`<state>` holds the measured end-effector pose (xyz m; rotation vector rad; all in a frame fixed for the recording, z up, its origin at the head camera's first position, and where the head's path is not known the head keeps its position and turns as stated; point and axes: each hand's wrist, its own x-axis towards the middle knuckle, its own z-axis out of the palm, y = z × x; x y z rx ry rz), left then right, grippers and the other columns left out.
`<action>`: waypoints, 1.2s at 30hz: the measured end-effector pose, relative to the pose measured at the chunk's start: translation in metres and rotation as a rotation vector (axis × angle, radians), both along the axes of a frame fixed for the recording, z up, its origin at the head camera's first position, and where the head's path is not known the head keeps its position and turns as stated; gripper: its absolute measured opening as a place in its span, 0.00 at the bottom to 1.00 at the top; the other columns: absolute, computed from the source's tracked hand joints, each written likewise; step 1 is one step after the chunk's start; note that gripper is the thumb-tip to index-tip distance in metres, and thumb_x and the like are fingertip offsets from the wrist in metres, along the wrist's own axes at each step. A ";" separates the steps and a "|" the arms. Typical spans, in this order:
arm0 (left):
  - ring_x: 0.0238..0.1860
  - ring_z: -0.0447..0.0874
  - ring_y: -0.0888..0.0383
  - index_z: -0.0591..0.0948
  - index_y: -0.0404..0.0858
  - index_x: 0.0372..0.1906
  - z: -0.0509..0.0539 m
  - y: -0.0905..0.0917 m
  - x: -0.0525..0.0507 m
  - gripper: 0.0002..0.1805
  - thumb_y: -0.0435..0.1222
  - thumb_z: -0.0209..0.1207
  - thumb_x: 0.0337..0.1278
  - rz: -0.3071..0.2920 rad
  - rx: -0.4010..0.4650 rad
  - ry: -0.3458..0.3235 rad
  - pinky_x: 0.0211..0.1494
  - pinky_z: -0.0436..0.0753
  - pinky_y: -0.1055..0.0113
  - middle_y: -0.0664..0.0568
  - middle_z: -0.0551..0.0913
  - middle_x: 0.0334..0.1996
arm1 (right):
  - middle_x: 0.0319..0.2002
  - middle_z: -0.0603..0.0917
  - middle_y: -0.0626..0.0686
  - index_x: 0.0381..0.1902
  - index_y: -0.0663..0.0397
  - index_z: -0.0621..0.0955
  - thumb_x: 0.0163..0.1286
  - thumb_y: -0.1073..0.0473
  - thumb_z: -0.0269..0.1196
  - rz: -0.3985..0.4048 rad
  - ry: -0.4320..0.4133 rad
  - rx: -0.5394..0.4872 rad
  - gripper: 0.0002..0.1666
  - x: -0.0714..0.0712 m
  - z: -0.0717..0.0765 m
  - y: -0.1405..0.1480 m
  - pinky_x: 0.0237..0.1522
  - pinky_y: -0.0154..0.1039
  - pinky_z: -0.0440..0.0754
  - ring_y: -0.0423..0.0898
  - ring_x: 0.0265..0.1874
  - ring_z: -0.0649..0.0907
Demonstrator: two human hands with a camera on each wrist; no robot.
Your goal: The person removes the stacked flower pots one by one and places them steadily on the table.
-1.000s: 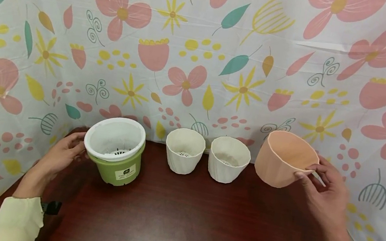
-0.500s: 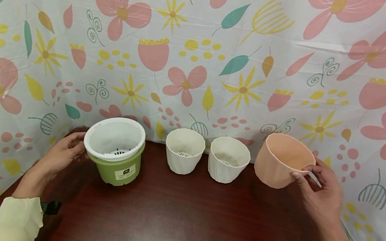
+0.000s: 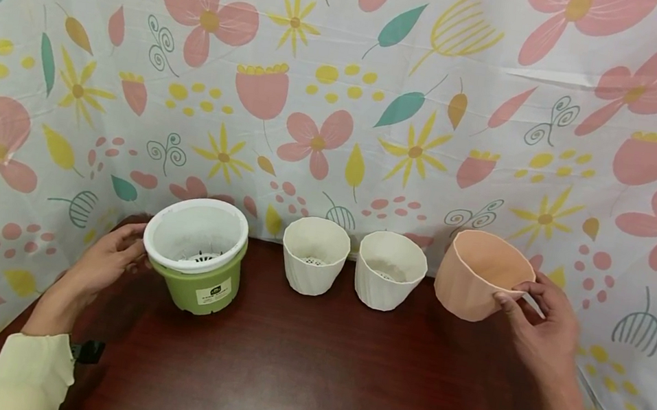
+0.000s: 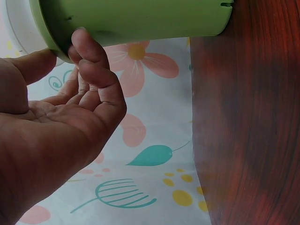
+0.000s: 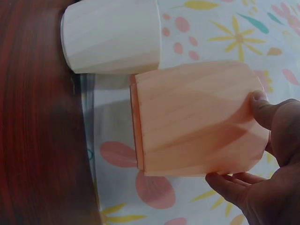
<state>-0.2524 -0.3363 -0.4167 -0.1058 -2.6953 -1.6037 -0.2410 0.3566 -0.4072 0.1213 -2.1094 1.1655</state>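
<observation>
At the left stands a green flowerpot (image 3: 198, 292) with a pale label, a white pot (image 3: 197, 229) with a slotted bottom nested in it. My left hand (image 3: 110, 256) pinches the green pot's rim at its left side, thumb at the rim and a finger under it in the left wrist view. At the right, my right hand (image 3: 543, 323) grips the rim of a peach flowerpot (image 3: 467, 286), thumb outside. This pot tilts slightly, and its base (image 5: 137, 126) looks raised off the table in the right wrist view. The peach pot's inner bottom is hidden.
Two cream flowerpots (image 3: 312, 269) (image 3: 386, 285) with holed bottoms stand side by side between the hands, near the back edge. A dark red-brown table (image 3: 293, 380) lies under everything. A flower-printed cloth (image 3: 337, 47) hangs behind and at both sides.
My right hand has moved slightly left and the peach pot has come down a little, tilting less. The left hand and the other pots stay put.
</observation>
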 end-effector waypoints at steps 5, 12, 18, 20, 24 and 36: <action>0.40 0.81 0.60 0.58 0.30 0.81 -0.002 -0.001 -0.002 0.33 0.46 0.46 0.87 0.001 -0.004 -0.010 0.42 0.82 0.66 0.54 0.81 0.43 | 0.65 0.78 0.60 0.46 0.71 0.82 0.64 0.72 0.75 -0.014 -0.018 0.009 0.16 -0.001 -0.004 0.001 0.52 0.23 0.76 0.48 0.65 0.82; 0.40 0.81 0.61 0.59 0.30 0.80 -0.001 -0.001 -0.001 0.32 0.46 0.46 0.87 0.004 0.003 -0.001 0.42 0.83 0.65 0.56 0.81 0.43 | 0.64 0.79 0.58 0.46 0.70 0.82 0.63 0.73 0.76 -0.022 -0.036 0.021 0.16 -0.007 -0.010 0.005 0.52 0.24 0.77 0.39 0.62 0.81; 0.42 0.82 0.57 0.60 0.31 0.80 0.001 0.000 0.002 0.34 0.49 0.47 0.86 0.008 -0.007 -0.001 0.43 0.83 0.65 0.53 0.81 0.45 | 0.63 0.79 0.57 0.47 0.69 0.82 0.63 0.73 0.75 -0.031 -0.068 0.030 0.17 -0.012 -0.019 0.008 0.54 0.27 0.78 0.43 0.62 0.81; 0.42 0.82 0.57 0.60 0.31 0.80 0.002 0.001 0.002 0.34 0.50 0.47 0.86 0.007 -0.006 -0.001 0.43 0.83 0.65 0.52 0.81 0.45 | 0.59 0.80 0.57 0.48 0.70 0.81 0.63 0.74 0.75 -0.028 -0.067 0.034 0.17 -0.013 -0.022 0.009 0.53 0.26 0.77 0.41 0.57 0.82; 0.41 0.82 0.58 0.60 0.31 0.80 0.002 0.001 0.002 0.34 0.49 0.47 0.86 0.002 -0.004 0.001 0.43 0.83 0.65 0.52 0.81 0.44 | 0.52 0.80 0.57 0.49 0.71 0.81 0.64 0.73 0.75 -0.030 -0.056 0.054 0.18 -0.014 -0.027 0.009 0.52 0.24 0.77 0.37 0.48 0.81; 0.40 0.81 0.61 0.59 0.30 0.81 -0.002 0.000 -0.002 0.32 0.45 0.45 0.88 0.008 -0.003 -0.015 0.43 0.83 0.66 0.55 0.81 0.43 | 0.48 0.81 0.55 0.46 0.67 0.83 0.63 0.70 0.77 -0.028 -0.057 0.092 0.17 -0.017 -0.035 0.013 0.53 0.24 0.77 0.40 0.47 0.82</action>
